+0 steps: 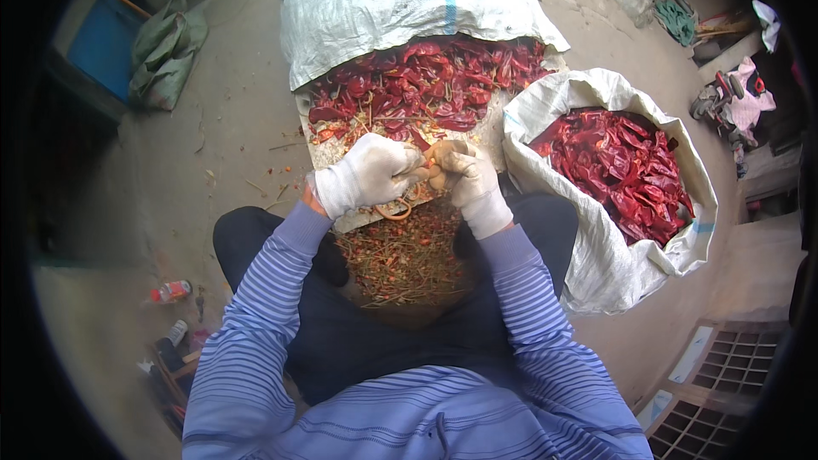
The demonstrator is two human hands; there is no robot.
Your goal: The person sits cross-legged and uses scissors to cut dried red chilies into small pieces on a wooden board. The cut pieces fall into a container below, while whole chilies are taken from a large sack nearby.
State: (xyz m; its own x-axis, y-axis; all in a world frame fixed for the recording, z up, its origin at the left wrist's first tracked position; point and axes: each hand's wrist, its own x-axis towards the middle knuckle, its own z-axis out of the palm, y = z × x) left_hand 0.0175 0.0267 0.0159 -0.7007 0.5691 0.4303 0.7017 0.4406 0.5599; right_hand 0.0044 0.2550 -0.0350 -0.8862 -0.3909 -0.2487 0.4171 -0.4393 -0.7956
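My left hand (377,169) and my right hand (471,184) wear white gloves with tan-coated fingers. Their fingertips meet, pinched on a small dried red chili pepper (429,158) that the fingers mostly hide. Just below my left hand shows a tan looped handle (397,212), apparently of scissors; whether the hand bears it or it lies on the board is unclear. Under both hands is a pale board (353,220) strewn with seeds and bits. A heap of dried red chili peppers (409,80) spreads beyond my fingers, partly covered by a white woven sack (383,0).
Right of my knee stands an open white woven sack (543,99) filled with red chili pieces (617,169). Stems and seeds (406,259) are piled between my legs. A plastic bottle (171,292) lies on the floor at left. A wooden lattice frame (728,358) is at lower right.
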